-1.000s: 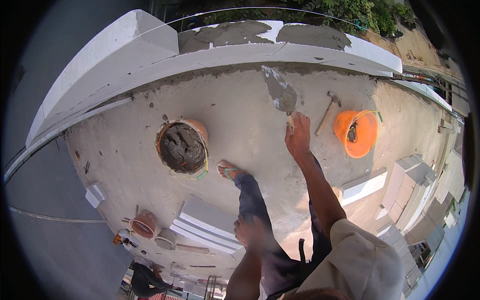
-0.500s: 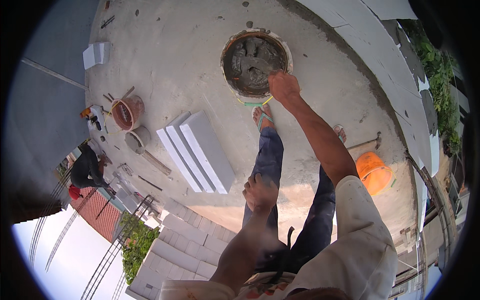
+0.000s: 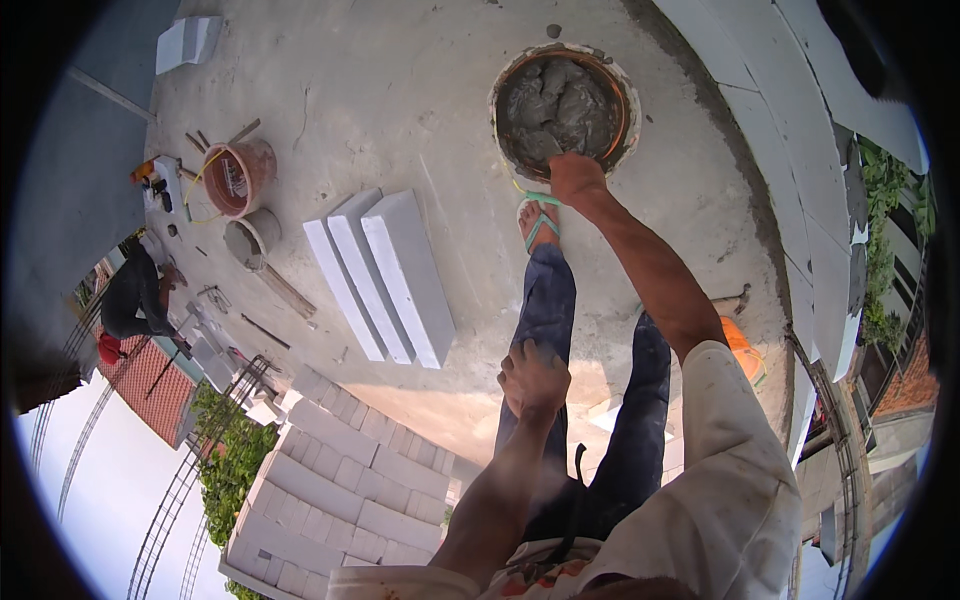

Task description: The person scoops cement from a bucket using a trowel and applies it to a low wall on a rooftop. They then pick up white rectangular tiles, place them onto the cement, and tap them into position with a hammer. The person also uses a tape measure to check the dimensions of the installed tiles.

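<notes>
Off-white shirt (image 3: 712,475), brown specks, short sleeves, right sleeve (image 3: 735,390) ending well up-arm from the right fingers (image 3: 568,172). Red-orange print (image 3: 522,582) on shirt front, well below the left fingers (image 3: 516,366). Dark navy trousers (image 3: 547,295) under those. Black cord (image 3: 577,470) below them at waist. Green-strapped flip-flop (image 3: 535,230) just below right fingers.
</notes>
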Demonstrator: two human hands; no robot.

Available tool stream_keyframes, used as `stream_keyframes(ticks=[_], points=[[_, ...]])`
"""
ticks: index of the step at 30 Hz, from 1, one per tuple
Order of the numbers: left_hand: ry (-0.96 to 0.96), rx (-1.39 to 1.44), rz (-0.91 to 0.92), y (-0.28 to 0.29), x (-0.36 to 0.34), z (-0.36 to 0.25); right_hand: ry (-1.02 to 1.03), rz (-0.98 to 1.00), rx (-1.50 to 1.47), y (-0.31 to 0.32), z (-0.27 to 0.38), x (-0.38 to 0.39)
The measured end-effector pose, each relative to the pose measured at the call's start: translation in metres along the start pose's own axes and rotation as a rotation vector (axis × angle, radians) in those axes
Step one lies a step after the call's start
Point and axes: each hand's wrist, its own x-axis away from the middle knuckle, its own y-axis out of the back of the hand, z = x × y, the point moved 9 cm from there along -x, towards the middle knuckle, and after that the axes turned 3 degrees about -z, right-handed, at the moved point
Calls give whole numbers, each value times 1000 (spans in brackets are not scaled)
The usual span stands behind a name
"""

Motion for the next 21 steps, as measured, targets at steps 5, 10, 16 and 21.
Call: stream_keyframes(ticks=[5, 10, 16, 21], points=[[-21, -17, -20, 1, 3, -4, 36, 84, -118, 9, -37, 18], [-43, -76, -53, -2, 8, -8, 138, 25, -328, 9, -86, 35], [-93, -249, -87, -5, 14, -32, 182, -173, -558, -3, -153, 91], [-107, -292, -178, -25, 37, -45, 92, -170, -828, 8, -213, 204]])
